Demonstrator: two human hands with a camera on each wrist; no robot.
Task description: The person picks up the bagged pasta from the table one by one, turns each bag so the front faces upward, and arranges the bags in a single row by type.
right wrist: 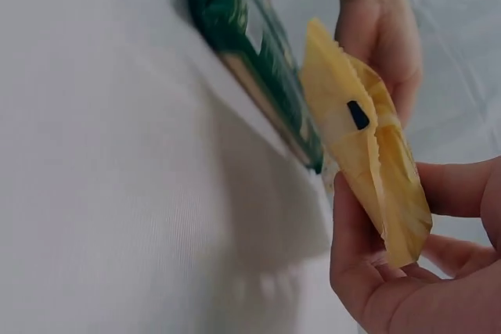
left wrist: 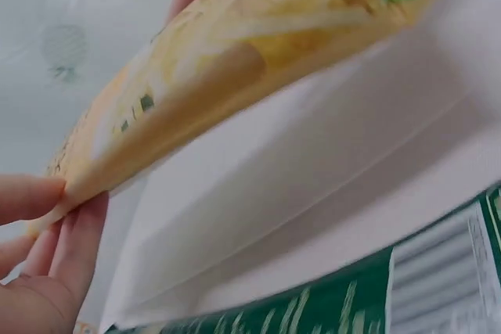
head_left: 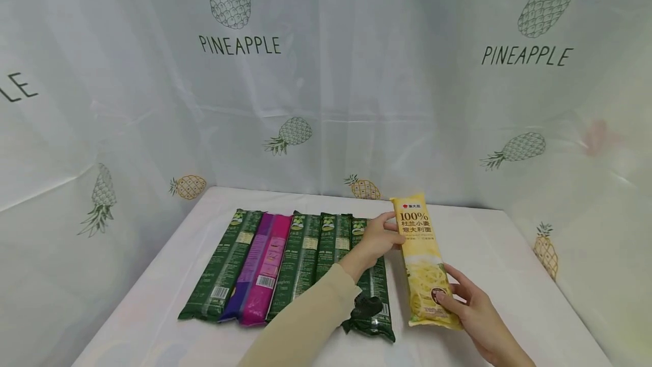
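Both hands hold a long yellow pasta packet (head_left: 420,259), raised off the white table with its printed front toward the head camera. My left hand (head_left: 374,239) pinches its upper left edge, thumb on the front. Near the lower right edge, my right hand (head_left: 476,310) grips it between thumb and fingers. In the left wrist view the packet (left wrist: 196,91) slants across the top, with the left hand (left wrist: 51,279) at its far end. The right wrist view shows the packet's crimped end (right wrist: 376,162) between the right hand's (right wrist: 430,263) thumb and fingers.
Left of the yellow packet lies a row of green packets (head_left: 216,276) with one pink and purple packet (head_left: 270,265) among them. The left forearm passes over the rightmost green packets (head_left: 377,287). A pineapple-print curtain (head_left: 356,101) hangs behind the white table (head_left: 489,242).
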